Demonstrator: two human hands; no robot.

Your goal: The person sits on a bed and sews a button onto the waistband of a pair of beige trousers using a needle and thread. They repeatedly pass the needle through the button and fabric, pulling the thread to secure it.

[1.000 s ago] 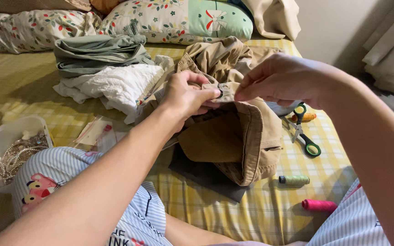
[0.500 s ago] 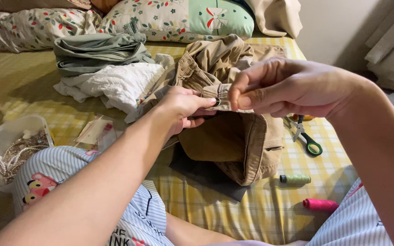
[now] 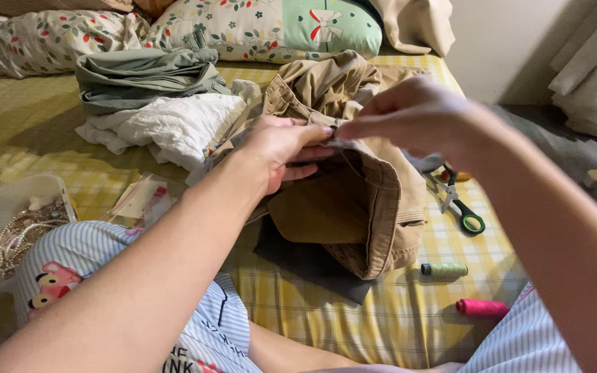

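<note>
Tan trousers [image 3: 354, 207] lie bunched on the yellow checked bed [image 3: 395, 324] in front of me. My left hand [image 3: 278, 148] grips the waistband from the left, thumb on top. My right hand [image 3: 416, 117] pinches the same waistband edge from the right, fingertips meeting the left thumb at a small dark button spot [image 3: 335, 126]. A thin thread seems to run down from my right fingertips; whether a needle is in them I cannot make out. A dark grey cloth patch [image 3: 305, 266] lies under the trousers.
Green-handled scissors [image 3: 461, 207], a pale green thread spool [image 3: 443, 269] and a pink spool [image 3: 481, 307] lie to the right. Folded green and white clothes [image 3: 153, 97] and flowered pillows [image 3: 257, 27] are behind. A white tub of beads [image 3: 12, 228] and plastic bags [image 3: 139, 200] sit left.
My right hand has drawn back from covering the waistband and now pinches its edge with the fingertips. The left hand has shifted slightly up and keeps its hold.
</note>
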